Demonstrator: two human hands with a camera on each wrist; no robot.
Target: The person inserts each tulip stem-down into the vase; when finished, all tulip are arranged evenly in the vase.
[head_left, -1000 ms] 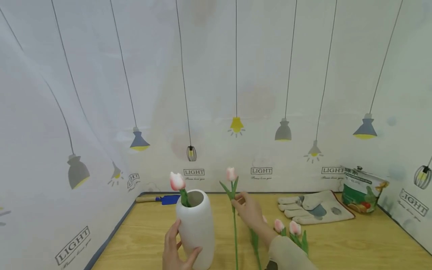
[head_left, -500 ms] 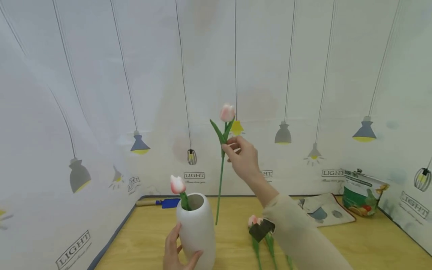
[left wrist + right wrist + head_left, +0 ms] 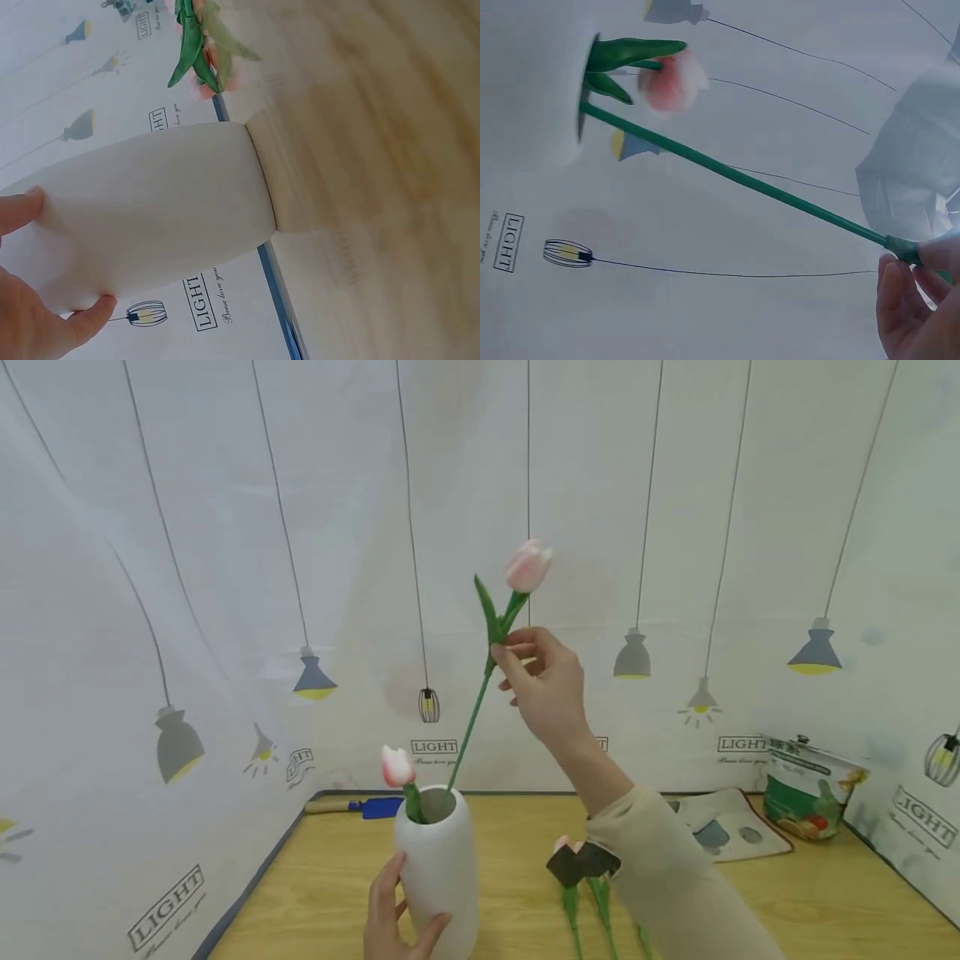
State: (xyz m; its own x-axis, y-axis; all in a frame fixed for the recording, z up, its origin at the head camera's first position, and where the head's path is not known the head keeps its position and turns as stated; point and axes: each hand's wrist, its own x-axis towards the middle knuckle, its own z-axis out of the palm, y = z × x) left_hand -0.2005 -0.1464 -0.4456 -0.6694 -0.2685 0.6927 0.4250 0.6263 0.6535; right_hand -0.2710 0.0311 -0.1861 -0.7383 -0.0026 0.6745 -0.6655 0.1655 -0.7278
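Observation:
A white vase (image 3: 437,877) stands upright on the table, and my left hand (image 3: 401,914) grips its side with thumb and fingers around it. One pink-and-white tulip (image 3: 398,767) leans out over the left of the rim. Above the vase, my right hand (image 3: 546,685) pinches a second pink tulip (image 3: 528,567) just under its leaves. That tulip's green stem (image 3: 727,171) slants down, its lower end at the vase mouth and hidden by the rim. In the left wrist view the vase's base (image 3: 259,180) rests on the wood.
Several tulips (image 3: 572,906) lie on the table (image 3: 517,860) to the right, partly behind the right sleeve (image 3: 667,860). Further back are a work glove (image 3: 738,827), a green-and-white bag (image 3: 810,789) and a blue hand trowel (image 3: 380,808) with a wooden handle.
My right hand has lifted the tulip from beside the vase, then tilted it and brought its stem's lower end to the vase mouth. My left hand has stayed on the vase.

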